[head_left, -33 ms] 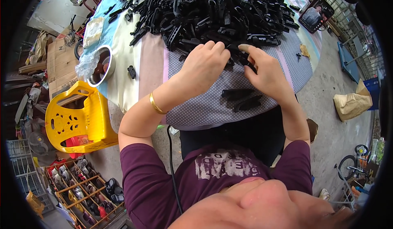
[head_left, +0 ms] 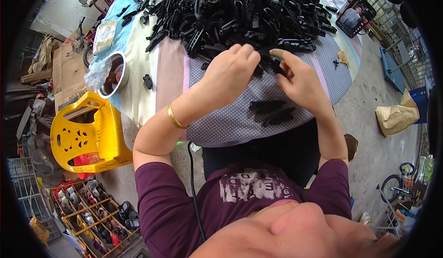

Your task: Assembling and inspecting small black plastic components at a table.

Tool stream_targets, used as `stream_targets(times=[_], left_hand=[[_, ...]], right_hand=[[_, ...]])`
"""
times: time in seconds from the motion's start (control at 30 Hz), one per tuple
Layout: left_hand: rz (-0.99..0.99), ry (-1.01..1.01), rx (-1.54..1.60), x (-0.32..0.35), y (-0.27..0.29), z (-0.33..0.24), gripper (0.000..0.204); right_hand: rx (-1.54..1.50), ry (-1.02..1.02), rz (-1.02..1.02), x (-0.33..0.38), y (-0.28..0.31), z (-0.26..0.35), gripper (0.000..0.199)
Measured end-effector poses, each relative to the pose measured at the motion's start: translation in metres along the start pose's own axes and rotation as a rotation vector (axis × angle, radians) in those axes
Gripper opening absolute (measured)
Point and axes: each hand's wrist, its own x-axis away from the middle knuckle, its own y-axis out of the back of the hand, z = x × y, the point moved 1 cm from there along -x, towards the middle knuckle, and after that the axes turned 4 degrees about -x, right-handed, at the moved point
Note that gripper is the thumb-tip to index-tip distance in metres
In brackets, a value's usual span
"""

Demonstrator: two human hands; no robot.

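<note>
A large heap of black plastic parts [head_left: 230, 13] covers the far side of the table. At its near edge, my left hand [head_left: 232, 71] is closed, knuckles up, with its fingertips hidden behind them. A gold bangle [head_left: 174, 116] circles that wrist. My right hand [head_left: 300, 80] pinches a long black plastic part [head_left: 273, 66] between thumb and fingers. The part's far end runs toward my left fingertips; whether they grip it or another piece is hidden. Several finished-looking dark strips [head_left: 272, 111] lie together on the dotted cloth, close to the near edge.
A striped and dotted cloth [head_left: 173, 73] covers the round table. A metal bowl [head_left: 123, 80] with plastic wrap stands at left, beside a yellow chair [head_left: 92, 135]. One small black part [head_left: 147, 81] lies apart. A phone [head_left: 355, 17] stands propped at right. A black cable [head_left: 192, 184] hangs near me.
Both hands have shifted very slightly, and the long black part in my right hand has turned so less of it shows. The heap and the dark strips stay put.
</note>
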Motion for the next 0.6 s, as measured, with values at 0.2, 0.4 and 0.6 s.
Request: stream_targets(times=[0.2,0.4,0.6], left_hand=[[-0.276,0.311,0.532,-0.009,0.014,-0.009,0.026],[-0.053,0.503,0.856,-0.005,-0.011,-0.009,0.018],[0.052,0.741,1.423,-0.006,-0.018,-0.015,0.019]], right_hand=[[-0.724,-0.084,-0.133,0.017,-0.005,-0.011,0.033],[-0.249,0.178,-0.468,0.034,-0.024,0.007,0.023],[-0.073,0.133,-0.518,0.039,-0.024,0.006,0.020]])
